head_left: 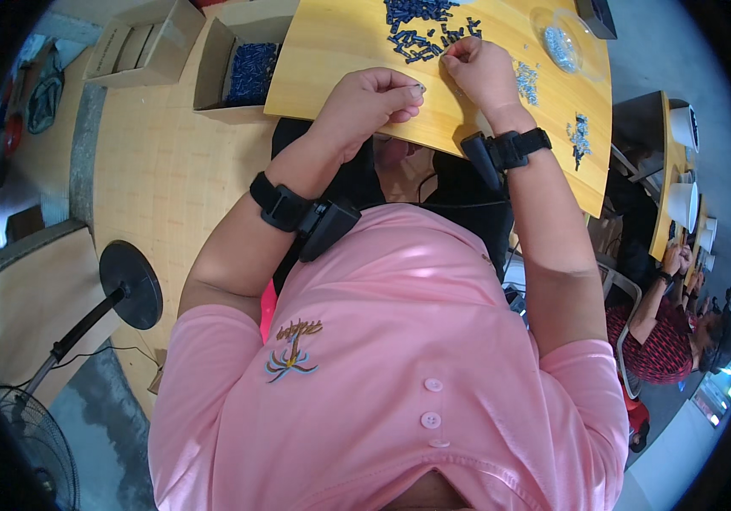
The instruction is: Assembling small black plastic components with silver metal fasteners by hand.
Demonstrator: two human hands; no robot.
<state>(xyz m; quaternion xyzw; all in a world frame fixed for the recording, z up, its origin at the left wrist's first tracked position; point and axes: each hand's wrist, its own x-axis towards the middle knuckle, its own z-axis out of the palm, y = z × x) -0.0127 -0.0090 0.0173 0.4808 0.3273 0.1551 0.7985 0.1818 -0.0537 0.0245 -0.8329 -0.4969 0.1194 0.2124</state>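
Note:
Above the near edge of the wooden table (pixel 314 64), my left hand (pixel 374 104) is closed in a pinch of thumb and forefinger. A tiny dark spot shows at its fingertips, too small to name. To its right my right hand (pixel 480 72) is also closed, fingertips together at the near edge of a pile of small black tube-like parts (pixel 421 47). What those fingertips hold, if anything, is hidden. Small clear pieces (pixel 526 85) lie loose just right of my right hand. Farther right is a group of small pieces, part clear and part dark (pixel 580 140).
A clear round dish (pixel 585 36) of clear pieces stands at the far right of the table. Left of the table are a carton (pixel 215 72) of dark blue parts and another cardboard box (pixel 152 55). A fan (pixel 37 451) stands lower left. Another person (pixel 659 341) sits at a right-hand table.

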